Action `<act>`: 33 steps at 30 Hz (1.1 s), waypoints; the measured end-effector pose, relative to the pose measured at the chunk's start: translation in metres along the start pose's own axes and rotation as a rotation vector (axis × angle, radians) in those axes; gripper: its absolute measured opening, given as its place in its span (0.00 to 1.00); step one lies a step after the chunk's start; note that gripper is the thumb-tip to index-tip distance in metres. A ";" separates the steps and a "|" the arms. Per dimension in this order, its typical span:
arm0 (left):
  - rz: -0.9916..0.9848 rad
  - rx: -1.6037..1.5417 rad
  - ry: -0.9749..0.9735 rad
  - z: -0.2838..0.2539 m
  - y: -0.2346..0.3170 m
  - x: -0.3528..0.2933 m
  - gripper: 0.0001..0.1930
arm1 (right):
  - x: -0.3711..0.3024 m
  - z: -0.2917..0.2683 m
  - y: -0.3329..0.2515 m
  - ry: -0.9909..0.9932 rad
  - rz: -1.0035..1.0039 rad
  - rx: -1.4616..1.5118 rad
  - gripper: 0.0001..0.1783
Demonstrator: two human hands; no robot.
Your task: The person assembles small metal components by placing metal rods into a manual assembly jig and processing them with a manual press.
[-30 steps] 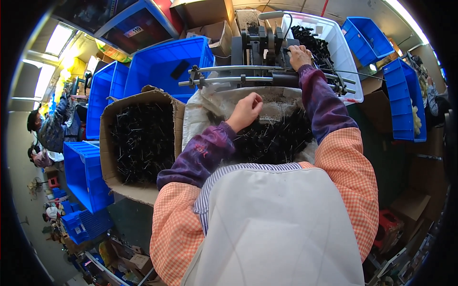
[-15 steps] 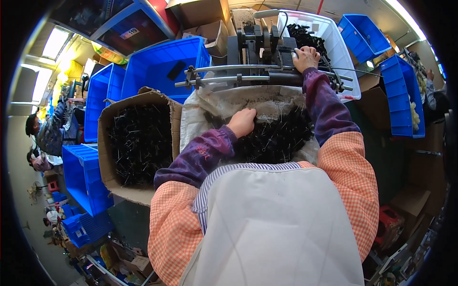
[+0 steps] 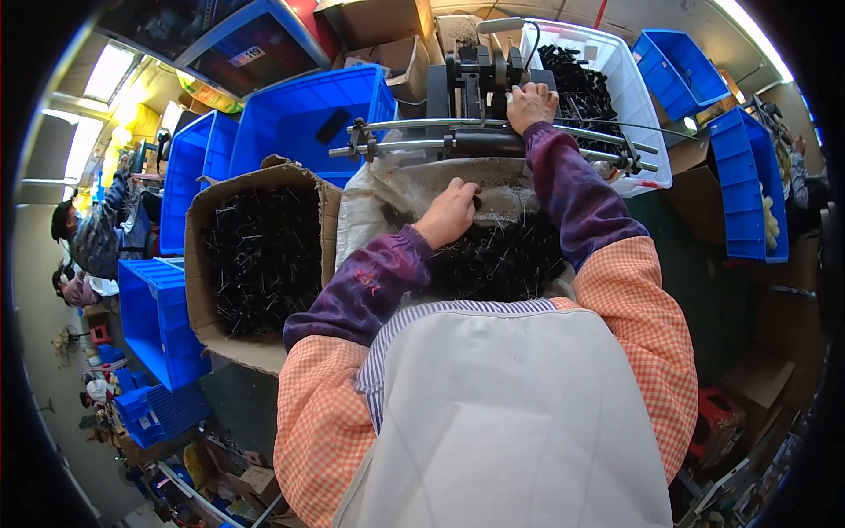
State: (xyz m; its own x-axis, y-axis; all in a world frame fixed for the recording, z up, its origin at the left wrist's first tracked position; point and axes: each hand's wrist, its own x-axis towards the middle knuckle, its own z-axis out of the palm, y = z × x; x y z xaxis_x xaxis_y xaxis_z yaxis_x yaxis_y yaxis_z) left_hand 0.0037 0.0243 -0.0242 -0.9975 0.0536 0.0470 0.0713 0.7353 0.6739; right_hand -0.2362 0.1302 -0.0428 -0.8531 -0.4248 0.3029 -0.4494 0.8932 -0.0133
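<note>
In front of me stands a dark bench machine (image 3: 480, 84) with metal rods (image 3: 414, 150) across its near side. My right hand (image 3: 532, 105) is at the machine's working part, its fingers bent down and closed; whatever they grip is hidden. My left hand (image 3: 449, 214) is closed above a whitish sack (image 3: 361, 207), with a small dark piece at its fingertips, too small to name. Beneath it lies a heap of black parts with thin metal pins (image 3: 497, 260). To the left, an open cardboard box (image 3: 330, 231) holds more of the same parts.
Behind the machine on the right is a white bin (image 3: 647, 114) with black pieces. Blue crates (image 3: 264, 114) stand at the back left, with another blue crate (image 3: 163, 330) beside the cardboard box. More blue crates (image 3: 748, 180) are on the right. Other people (image 3: 110, 224) sit far left and far right.
My right hand has moved left along the machine, from its right side to its middle. My left hand has risen slightly from the heap, a dark piece now showing at its fingertips.
</note>
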 end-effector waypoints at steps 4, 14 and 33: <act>0.014 -0.082 0.102 -0.020 -0.004 0.002 0.11 | -0.003 -0.007 0.026 -0.060 0.007 0.020 0.15; -0.021 -0.272 0.174 -0.042 0.026 0.018 0.10 | 0.022 -0.003 0.089 -0.294 0.042 -0.004 0.13; -0.157 0.207 0.029 -0.023 0.019 0.031 0.21 | -0.030 -0.046 0.057 -0.092 -0.194 0.585 0.11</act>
State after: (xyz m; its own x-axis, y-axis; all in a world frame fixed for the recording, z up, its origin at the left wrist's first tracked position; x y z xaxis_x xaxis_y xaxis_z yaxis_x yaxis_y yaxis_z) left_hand -0.0261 0.0243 0.0069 -0.9957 -0.0892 -0.0231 -0.0884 0.8557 0.5099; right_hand -0.2242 0.2005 -0.0091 -0.7493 -0.6052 0.2690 -0.6468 0.5813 -0.4937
